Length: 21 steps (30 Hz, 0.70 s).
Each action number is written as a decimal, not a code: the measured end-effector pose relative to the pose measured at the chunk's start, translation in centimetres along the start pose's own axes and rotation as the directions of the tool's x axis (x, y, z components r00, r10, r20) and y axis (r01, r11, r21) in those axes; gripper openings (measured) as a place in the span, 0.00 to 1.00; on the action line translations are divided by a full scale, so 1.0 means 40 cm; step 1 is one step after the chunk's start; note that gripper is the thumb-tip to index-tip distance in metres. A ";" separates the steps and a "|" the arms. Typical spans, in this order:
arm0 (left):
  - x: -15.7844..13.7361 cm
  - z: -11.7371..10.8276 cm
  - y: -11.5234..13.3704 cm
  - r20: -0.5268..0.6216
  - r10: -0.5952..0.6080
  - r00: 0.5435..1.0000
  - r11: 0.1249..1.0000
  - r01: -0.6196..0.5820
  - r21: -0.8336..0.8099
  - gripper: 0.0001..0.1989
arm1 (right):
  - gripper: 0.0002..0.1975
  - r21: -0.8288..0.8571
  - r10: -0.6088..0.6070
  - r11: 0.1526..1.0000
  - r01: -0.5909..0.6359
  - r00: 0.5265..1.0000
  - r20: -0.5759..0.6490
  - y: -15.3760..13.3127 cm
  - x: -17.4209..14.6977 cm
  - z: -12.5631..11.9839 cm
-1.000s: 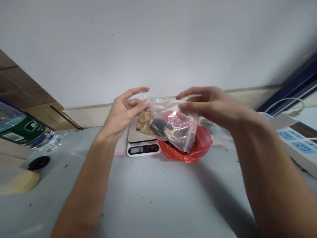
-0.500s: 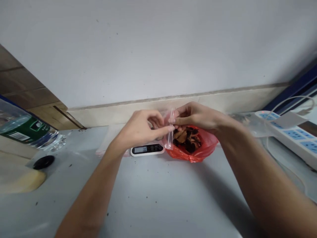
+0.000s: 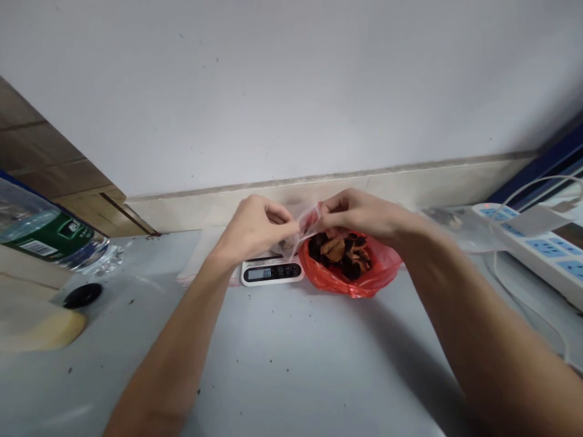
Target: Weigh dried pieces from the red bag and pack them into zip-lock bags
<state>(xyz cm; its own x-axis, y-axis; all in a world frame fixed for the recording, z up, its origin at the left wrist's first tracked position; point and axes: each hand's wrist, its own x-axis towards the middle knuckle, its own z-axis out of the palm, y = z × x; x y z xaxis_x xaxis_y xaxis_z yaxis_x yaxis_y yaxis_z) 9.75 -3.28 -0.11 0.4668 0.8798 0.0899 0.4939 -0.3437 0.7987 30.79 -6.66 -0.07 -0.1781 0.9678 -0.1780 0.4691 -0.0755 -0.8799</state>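
Note:
Between my two hands is a small clear zip bag [image 3: 308, 226], its mouth spread apart. My left hand [image 3: 262, 227] pinches one side of it and my right hand [image 3: 353, 212] pinches the other. Below my left hand lies a white digital scale [image 3: 272, 271], its display reading 0.0; part of it is hidden by the hand. A red plastic bag [image 3: 353, 284] stands open under my right hand, with dried brown pieces [image 3: 341, 252] inside. Flat clear bags [image 3: 200, 258] lie left of the scale.
At the left are a water bottle [image 3: 54, 233] with a green label, a black cap [image 3: 82, 296] and a pale yellowish container [image 3: 50, 331]. A white power strip [image 3: 542, 246] with cables and another clear bag [image 3: 460, 224] sit at the right. The wall [image 3: 291, 97] rises behind.
The zip bag's mouth has gone from closed and upright to spread open and tilted between my hands. My left hand has shifted slightly left and up.

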 end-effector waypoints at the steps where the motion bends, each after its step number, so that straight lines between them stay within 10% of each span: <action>1: 0.002 -0.004 0.000 -0.075 -0.004 0.997 1.000 0.005 0.023 0.08 | 0.15 -0.022 0.011 1.000 -0.013 0.997 -0.071 0.000 -0.002 -0.002; 7: -0.004 0.014 0.016 -0.283 0.111 0.953 0.994 -0.104 0.040 0.06 | 0.06 -0.197 -0.307 0.951 0.240 0.827 -0.471 -0.030 -0.016 0.034; 14: -0.031 0.068 0.040 -0.309 0.363 0.879 0.932 -0.333 0.146 0.10 | 0.08 -0.386 -0.043 0.921 -0.046 0.975 -0.218 -0.051 -0.035 0.062; 21: 0.016 0.007 -0.019 -0.465 0.211 0.860 0.973 -0.228 0.020 0.13 | 0.46 -0.094 -0.271 0.961 0.260 0.952 -0.141 -0.005 -0.036 -0.020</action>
<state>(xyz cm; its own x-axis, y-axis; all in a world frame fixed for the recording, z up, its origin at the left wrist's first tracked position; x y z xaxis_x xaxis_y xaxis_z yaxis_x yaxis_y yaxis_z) 9.87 -2.55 -0.82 0.1650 0.8367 0.5223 0.3888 -0.5418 0.7451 31.67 -7.86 0.73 -0.1751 0.9758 0.1310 0.4856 0.2013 -0.8507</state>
